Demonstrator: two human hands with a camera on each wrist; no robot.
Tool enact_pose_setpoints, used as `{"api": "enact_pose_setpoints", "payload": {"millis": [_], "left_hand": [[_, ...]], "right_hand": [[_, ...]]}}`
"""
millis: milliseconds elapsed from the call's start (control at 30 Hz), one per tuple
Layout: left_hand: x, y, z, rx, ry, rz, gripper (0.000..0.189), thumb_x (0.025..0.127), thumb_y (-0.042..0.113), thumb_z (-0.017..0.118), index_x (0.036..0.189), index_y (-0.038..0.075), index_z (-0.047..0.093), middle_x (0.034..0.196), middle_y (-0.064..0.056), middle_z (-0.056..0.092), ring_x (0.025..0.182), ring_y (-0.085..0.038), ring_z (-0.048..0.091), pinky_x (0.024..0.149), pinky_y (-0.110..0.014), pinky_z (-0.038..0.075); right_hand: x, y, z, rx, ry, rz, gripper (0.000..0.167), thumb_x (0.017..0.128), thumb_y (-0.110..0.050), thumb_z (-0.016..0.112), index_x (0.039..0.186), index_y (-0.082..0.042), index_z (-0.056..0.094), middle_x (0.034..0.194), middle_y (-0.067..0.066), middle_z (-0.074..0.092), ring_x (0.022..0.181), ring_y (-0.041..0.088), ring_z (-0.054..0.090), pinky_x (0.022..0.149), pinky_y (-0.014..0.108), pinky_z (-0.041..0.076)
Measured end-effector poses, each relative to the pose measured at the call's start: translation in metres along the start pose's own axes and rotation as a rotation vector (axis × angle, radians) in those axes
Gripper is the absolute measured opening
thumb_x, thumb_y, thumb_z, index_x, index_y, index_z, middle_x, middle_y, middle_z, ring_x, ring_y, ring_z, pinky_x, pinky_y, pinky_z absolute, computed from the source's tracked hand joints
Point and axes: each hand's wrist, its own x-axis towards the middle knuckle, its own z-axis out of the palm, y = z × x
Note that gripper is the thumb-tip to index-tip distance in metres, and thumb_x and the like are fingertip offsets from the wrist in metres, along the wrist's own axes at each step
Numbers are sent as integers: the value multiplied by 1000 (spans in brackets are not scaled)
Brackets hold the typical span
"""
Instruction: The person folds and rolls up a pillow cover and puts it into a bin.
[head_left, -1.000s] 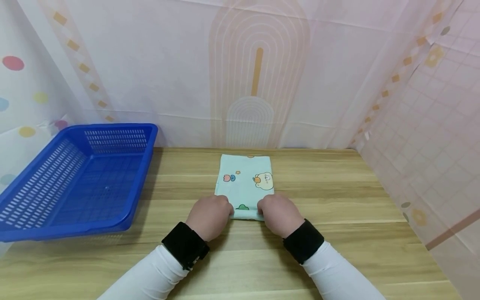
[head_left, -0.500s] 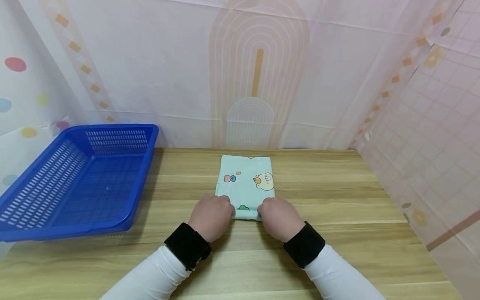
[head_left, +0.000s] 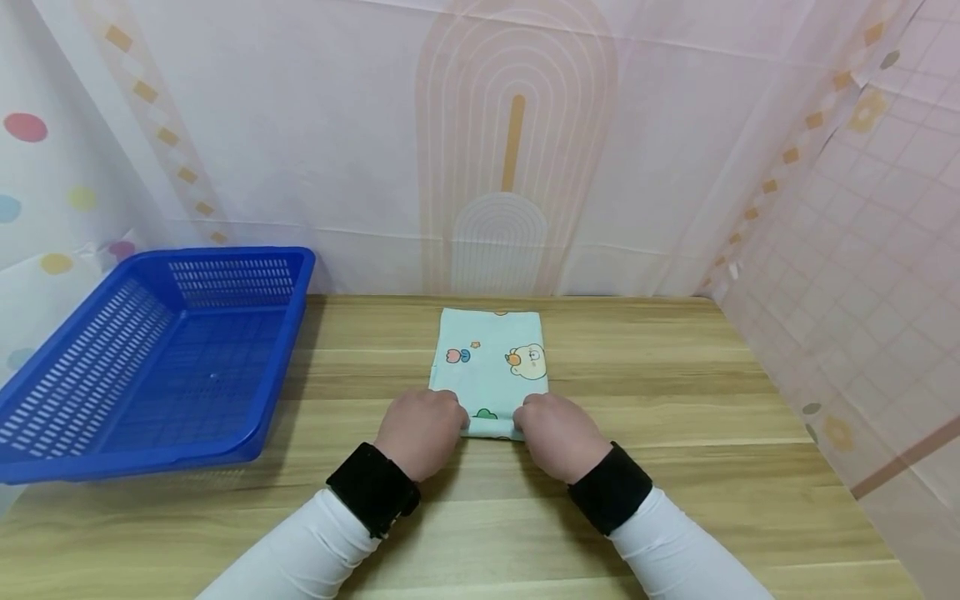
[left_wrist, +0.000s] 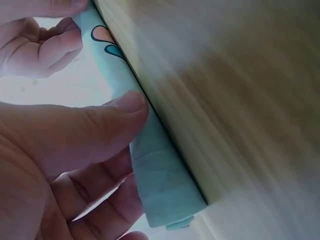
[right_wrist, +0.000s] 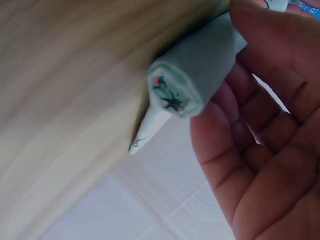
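A light mint cloth (head_left: 491, 358) with cartoon prints lies folded into a rectangle on the table, its near edge rolled into a small tube. My left hand (head_left: 423, 433) pinches the left part of the roll; in the left wrist view its thumb (left_wrist: 127, 107) lies on the rolled cloth (left_wrist: 165, 180) with the fingers curled behind. At the roll's right part, my right hand (head_left: 558, 433) grips it between thumb and curled fingers. The right wrist view shows the spiral end of the roll (right_wrist: 175, 92), with the flat part of the cloth stretching out beyond it.
A blue plastic basket (head_left: 258, 417) with slotted walls stands at the left of the wooden table (head_left: 660, 375). Behind the table hangs a pale printed curtain (head_left: 360, 150), and another patterned sheet (head_left: 885, 250) borders the right side.
Hands and cloth stay almost in place, the roll still held at both ends. The head view shifts only slightly.
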Motion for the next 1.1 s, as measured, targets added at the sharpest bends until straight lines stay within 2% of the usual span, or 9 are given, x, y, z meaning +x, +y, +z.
{"api": "enact_pose_setpoints", "payload": {"millis": [200, 533, 833, 967, 1100], "left_hand": [[3, -2, 0, -35, -15, -21, 32, 82, -9, 72, 69, 20, 73, 66, 3, 60, 57, -13, 46, 51, -32, 43], [2, -4, 3, -32, -11, -16, 29, 82, -7, 74, 74, 20, 77, 70, 2, 64, 59, -13, 49, 54, -34, 47], [3, -7, 2, -81, -32, -28, 30, 82, -8, 72, 77, 20, 79, 73, 3, 68, 61, -13, 50, 57, -35, 48], [4, -9, 3, -115, -56, -54, 32, 85, -8, 70, 84, 21, 82, 80, 3, 73, 64, -13, 52, 60, -36, 51], [4, -11, 5, -156, -78, -80, 33, 88, -8, 69, 94, 21, 85, 93, 2, 79, 74, -13, 62, 70, -37, 58]], "right_hand": [[2, 4, -1, 76, -48, 21, 17, 93, 8, 69, 93, -7, 75, 87, 2, 68, 77, 16, 54, 75, 31, 53], [3, 5, -1, 78, -53, 20, 18, 92, 7, 68, 91, -9, 75, 85, 0, 68, 75, 15, 54, 74, 31, 53], [4, 7, -1, 115, -66, 37, 20, 90, 8, 68, 89, -10, 76, 84, -1, 68, 74, 14, 54, 74, 32, 54], [5, 8, 0, 118, -75, 42, 19, 91, 8, 67, 91, -9, 75, 85, -1, 68, 75, 14, 55, 74, 33, 54], [5, 9, 0, 117, -83, 42, 17, 93, 7, 66, 95, -8, 75, 89, 1, 70, 77, 15, 57, 76, 34, 56]]}}
